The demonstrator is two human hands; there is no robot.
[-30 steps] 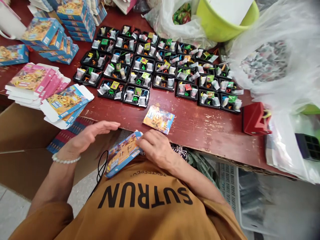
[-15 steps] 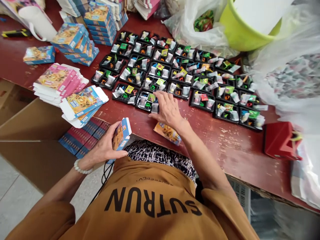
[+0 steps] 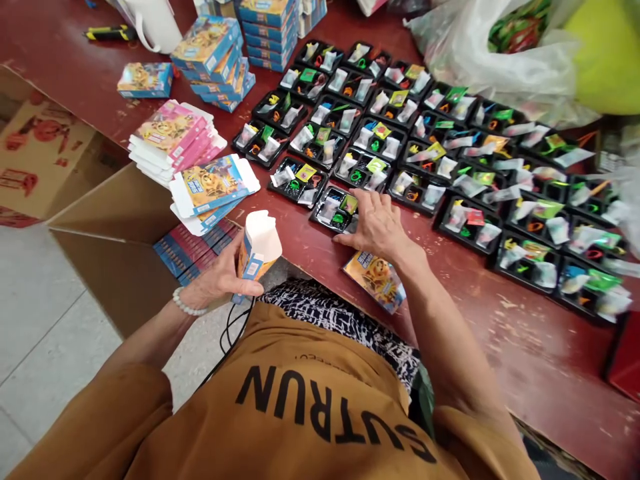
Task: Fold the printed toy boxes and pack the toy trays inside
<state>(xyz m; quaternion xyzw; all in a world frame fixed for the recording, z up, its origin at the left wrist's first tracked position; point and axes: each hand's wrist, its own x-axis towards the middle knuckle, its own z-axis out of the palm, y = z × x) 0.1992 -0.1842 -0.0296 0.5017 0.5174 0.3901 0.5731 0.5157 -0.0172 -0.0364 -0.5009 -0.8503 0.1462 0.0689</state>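
My left hand (image 3: 223, 277) is wrapped round a small blue cardboard box (image 3: 260, 247), off the table's near edge. The box's upper end is open and shows a white inside. My right hand (image 3: 377, 223) covers the right end of a black plastic tray (image 3: 331, 208) in the nearest row, thumb at its near edge and fingers at its far edge. That tray holds white packets, a green sachet and a green trinket. Just below my right hand, a flat printed card or box (image 3: 375, 280) with a yellow cartoon picture lies on the table, partly hidden by my wrist.
Several rows of filled black trays (image 3: 310, 133) cover the red table (image 3: 465, 320). At left are folded pink cartons (image 3: 170, 133), blue cartons (image 3: 213, 183), stacked blue boxes (image 3: 207, 50) and a white mug (image 3: 157, 27). A large carton (image 3: 95, 267) stands below; plastic bags (image 3: 465, 73) lie behind.
The view has swung so that things sit further right. The box in my left hand has tipped, turning its open end toward me. My right hand stays at the same tray.
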